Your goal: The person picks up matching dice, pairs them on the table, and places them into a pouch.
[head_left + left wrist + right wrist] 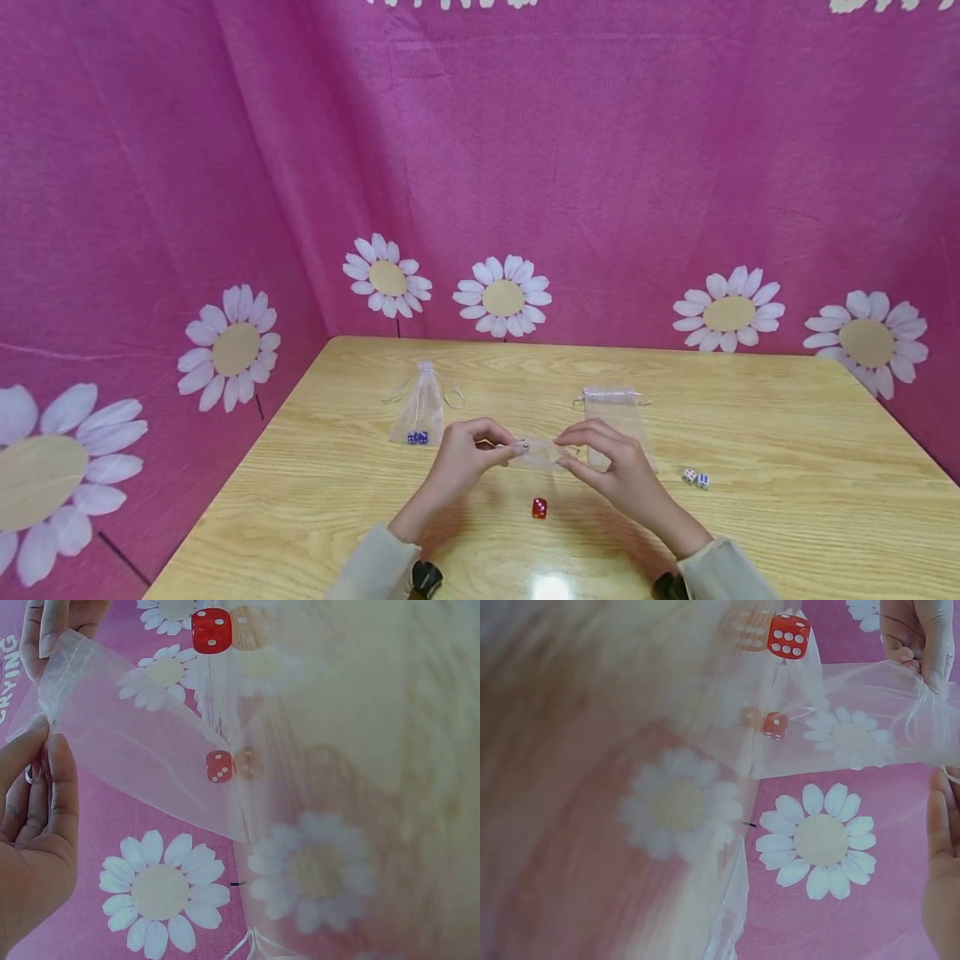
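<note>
A small sheer white organza drawstring bag [542, 454] hangs between my two hands above the table. My left hand [474, 450] pinches one side of its gathered top between thumb and fingers. Across from it, the thumb and fingers of my right hand [609, 457] pinch the other side. A red die [539, 507] lies on the table below the bag. Both wrist views show a nearer red die [211, 631] and a smaller-looking red die [218, 766] seen against the bag's lower part; whether that one is inside or behind the bag, I cannot tell.
At the back left lies a sheer bag [424, 404] with two blue dice [417, 437] in it. Another sheer bag [617, 410] lies flat behind my right hand. Two white dice [696, 478] sit to the right on the wooden table [787, 433]. A pink flowered cloth [600, 167] hangs behind.
</note>
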Demonstrator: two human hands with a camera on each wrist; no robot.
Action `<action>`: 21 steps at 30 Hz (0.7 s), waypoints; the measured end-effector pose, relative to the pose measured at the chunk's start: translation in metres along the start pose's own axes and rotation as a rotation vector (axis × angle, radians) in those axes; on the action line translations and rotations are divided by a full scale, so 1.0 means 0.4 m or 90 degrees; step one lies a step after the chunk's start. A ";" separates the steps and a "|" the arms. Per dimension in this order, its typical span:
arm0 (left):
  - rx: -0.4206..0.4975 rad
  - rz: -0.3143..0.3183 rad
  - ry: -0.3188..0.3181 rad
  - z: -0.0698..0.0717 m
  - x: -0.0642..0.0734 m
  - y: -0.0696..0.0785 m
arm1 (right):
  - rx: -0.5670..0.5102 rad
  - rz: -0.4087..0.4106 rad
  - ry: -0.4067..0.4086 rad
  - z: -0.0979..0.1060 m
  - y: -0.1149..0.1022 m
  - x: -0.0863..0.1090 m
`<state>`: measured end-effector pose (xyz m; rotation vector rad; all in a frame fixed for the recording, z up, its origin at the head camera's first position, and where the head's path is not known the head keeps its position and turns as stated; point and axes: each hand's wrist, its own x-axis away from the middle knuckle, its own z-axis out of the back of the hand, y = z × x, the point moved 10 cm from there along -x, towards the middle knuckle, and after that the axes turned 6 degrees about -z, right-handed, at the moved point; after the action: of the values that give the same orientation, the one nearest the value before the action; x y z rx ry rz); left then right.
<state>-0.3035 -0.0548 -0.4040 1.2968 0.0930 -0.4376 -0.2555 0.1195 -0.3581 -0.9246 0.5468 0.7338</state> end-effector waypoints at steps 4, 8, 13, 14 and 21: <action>-0.006 0.000 0.005 0.003 0.000 -0.001 | -0.022 -0.004 0.012 0.010 0.003 0.006; -0.020 0.004 0.019 0.009 -0.002 0.000 | -0.035 -0.033 0.022 0.031 0.019 0.021; -0.022 0.023 0.057 0.022 -0.002 -0.006 | -0.019 -0.109 0.015 0.060 0.059 0.043; -0.021 0.027 0.061 0.023 -0.003 -0.006 | -0.016 -0.119 0.012 0.064 0.065 0.047; -0.014 0.048 0.084 0.020 -0.009 -0.011 | 0.020 -0.085 -0.027 0.050 0.062 0.055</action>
<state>-0.3099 -0.0624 -0.4046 1.3020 0.1586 -0.2867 -0.2581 0.1535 -0.3763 -0.9043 0.4532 0.6218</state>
